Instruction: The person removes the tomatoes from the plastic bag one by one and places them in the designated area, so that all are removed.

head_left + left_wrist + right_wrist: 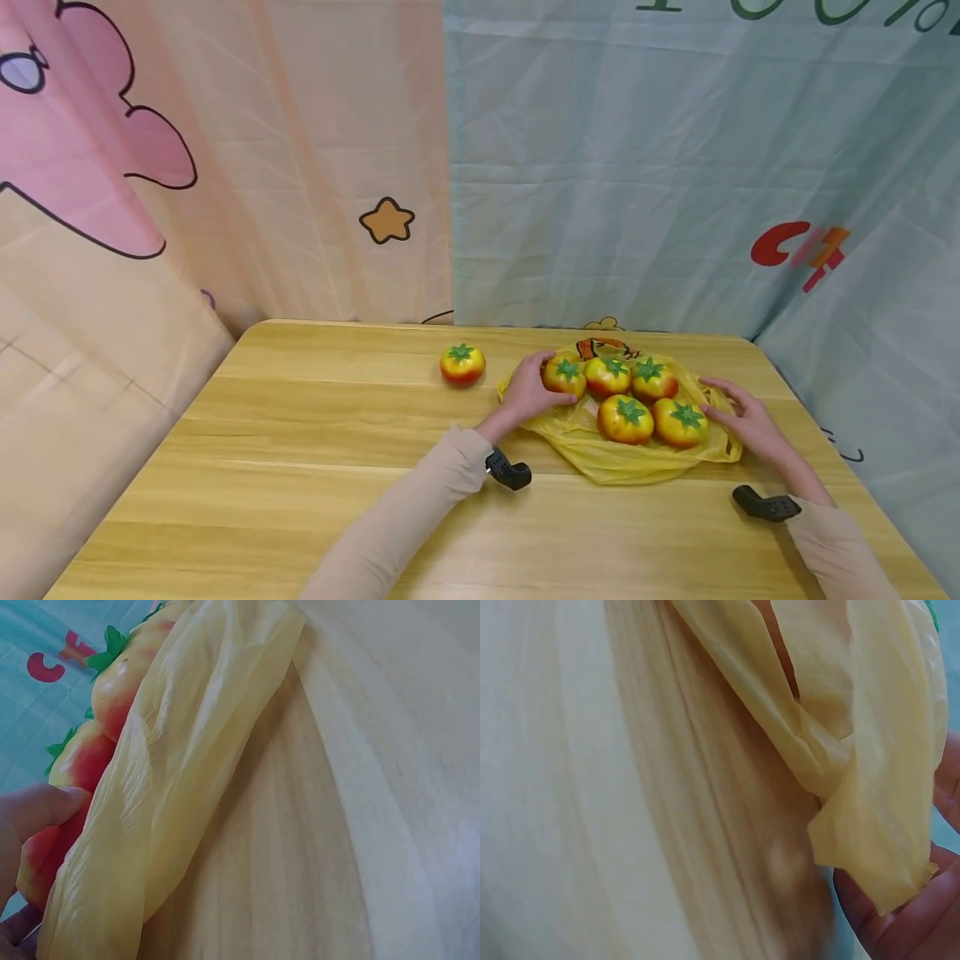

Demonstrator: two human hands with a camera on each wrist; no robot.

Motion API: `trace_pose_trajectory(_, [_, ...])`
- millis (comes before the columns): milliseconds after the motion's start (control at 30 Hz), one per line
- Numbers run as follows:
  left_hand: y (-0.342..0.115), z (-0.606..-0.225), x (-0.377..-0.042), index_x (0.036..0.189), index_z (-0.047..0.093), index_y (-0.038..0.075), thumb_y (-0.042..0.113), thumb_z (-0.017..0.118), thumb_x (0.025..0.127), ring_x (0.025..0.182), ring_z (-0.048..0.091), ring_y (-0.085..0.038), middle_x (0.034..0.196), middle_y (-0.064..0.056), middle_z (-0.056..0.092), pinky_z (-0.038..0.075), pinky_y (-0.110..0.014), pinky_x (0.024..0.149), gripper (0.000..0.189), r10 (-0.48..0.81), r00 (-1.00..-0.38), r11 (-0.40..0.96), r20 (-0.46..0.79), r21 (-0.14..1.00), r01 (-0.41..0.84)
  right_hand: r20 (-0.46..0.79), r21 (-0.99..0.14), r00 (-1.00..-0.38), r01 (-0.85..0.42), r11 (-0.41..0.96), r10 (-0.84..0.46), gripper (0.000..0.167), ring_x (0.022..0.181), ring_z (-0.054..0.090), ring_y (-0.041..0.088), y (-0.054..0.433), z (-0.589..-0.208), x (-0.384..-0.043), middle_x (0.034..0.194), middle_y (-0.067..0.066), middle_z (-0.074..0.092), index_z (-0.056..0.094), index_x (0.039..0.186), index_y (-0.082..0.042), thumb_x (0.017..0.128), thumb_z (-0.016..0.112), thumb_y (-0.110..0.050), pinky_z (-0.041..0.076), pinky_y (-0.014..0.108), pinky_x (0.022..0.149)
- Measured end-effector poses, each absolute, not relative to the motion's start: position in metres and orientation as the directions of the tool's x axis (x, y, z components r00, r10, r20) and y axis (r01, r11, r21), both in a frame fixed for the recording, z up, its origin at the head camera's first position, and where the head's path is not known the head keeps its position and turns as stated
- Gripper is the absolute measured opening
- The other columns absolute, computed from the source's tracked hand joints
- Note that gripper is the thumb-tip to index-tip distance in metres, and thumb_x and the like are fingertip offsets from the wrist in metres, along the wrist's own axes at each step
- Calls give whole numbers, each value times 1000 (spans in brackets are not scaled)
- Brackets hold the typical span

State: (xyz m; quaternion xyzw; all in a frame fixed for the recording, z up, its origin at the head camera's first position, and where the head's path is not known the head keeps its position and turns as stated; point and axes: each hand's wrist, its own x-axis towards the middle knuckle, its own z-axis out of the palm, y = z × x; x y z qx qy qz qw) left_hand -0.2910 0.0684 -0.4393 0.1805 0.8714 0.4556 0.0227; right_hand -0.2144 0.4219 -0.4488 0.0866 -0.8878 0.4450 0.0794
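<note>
Several red-and-yellow tomatoes with green leafy tops, one of them a front tomato (626,419), sit together on a spread yellow plastic bag (622,462). My left hand (529,390) holds the leftmost tomato (564,377), fingers behind it and thumb along its front. In the left wrist view the thumb lies against the red side of that tomato (46,851), beside the bag's raised edge. At the bag's right side is my right hand (752,423), thumb and fingers spread apart near the front right tomato (680,422). The bag's edge (889,825) covers part of its fingers in the right wrist view.
A lone tomato (462,365) stands on the wooden table (300,467), left of the bag. Patterned curtains (337,150) hang behind the table and along its sides. Each wrist carries a black camera mount, such as the left mount (508,471).
</note>
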Motion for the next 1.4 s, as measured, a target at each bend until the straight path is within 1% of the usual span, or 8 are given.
trace_pose_trajectory(67, [68, -440, -290, 140, 46, 8, 28, 84, 73, 127, 50, -26, 138, -11, 51, 40, -38, 109, 79, 324, -936, 517, 136, 804, 295, 217, -790, -973, -225, 570, -83, 50, 111, 25, -27, 421, -449, -214, 123, -38, 39, 41, 139, 4, 97, 57, -16, 17, 74, 102])
trace_pose_trajectory(500, [67, -436, -282, 140, 47, 8, 29, 84, 74, 125, 50, -27, 136, -11, 52, 42, -39, 106, 78, 280, -948, 444, 152, 855, 268, 211, -794, -975, -211, 570, -67, 51, 117, 23, -24, 419, -451, -214, 125, -35, 37, 40, 138, 6, 97, 57, -18, 15, 73, 103])
trace_pose_trajectory(733, [63, -429, -278, 139, 47, 8, 30, 84, 73, 122, 52, -26, 136, -10, 53, 45, -39, 103, 79, 289, -941, 436, 177, 851, 294, 191, -800, -980, -187, 570, -53, 52, 143, 18, 21, 420, -450, -213, 125, -36, 35, 39, 140, 5, 97, 56, -19, 13, 71, 106])
trace_pose_trajectory(933, [57, -420, -272, 138, 49, 11, 31, 85, 72, 114, 54, -22, 131, -9, 55, 47, -35, 98, 78, 282, -939, 420, 195, 855, 304, 187, -803, -981, -179, 568, -46, 52, 144, 16, 27, 421, -451, -214, 124, -37, 35, 38, 141, 5, 98, 55, -20, 12, 70, 107])
trace_pose_trajectory(1033, [53, -417, -269, 136, 51, 11, 31, 85, 71, 112, 55, -21, 128, -8, 56, 48, -34, 96, 76, 272, -939, 411, 212, 857, 312, 191, -805, -980, -185, 564, -50, 52, 144, 16, 20, 421, -451, -214, 125, -36, 35, 38, 141, 5, 98, 55, -19, 11, 70, 107])
trace_pose_trajectory(1200, [45, -414, -263, 135, 51, 9, 30, 85, 71, 111, 54, -23, 128, -9, 56, 48, -37, 97, 76, 274, -927, 385, 257, 854, 350, 202, -798, -978, -195, 571, -52, 52, 122, 21, -21, 421, -452, -214, 125, -36, 35, 38, 141, 5, 98, 55, -19, 12, 65, 111])
trace_pose_trajectory(1267, [40, -415, -260, 135, 51, 8, 28, 85, 71, 112, 54, -24, 128, -10, 56, 47, -40, 98, 76, 284, -919, 371, 274, 852, 369, 204, -799, -978, -196, 569, -51, 51, 116, 21, -24, 421, -452, -213, 125, -36, 35, 38, 141, 5, 98, 55, -19, 11, 63, 113])
trace_pose_trajectory(1400, [28, -418, -251, 135, 51, 6, 27, 86, 70, 113, 53, -25, 128, -11, 56, 46, -44, 99, 76, 288, -913, 360, 289, 851, 383, 198, -806, -979, -192, 559, -51, 52, 129, 19, -15, 421, -452, -213, 125, -37, 35, 38, 142, 4, 98, 55, -20, 9, 62, 113])
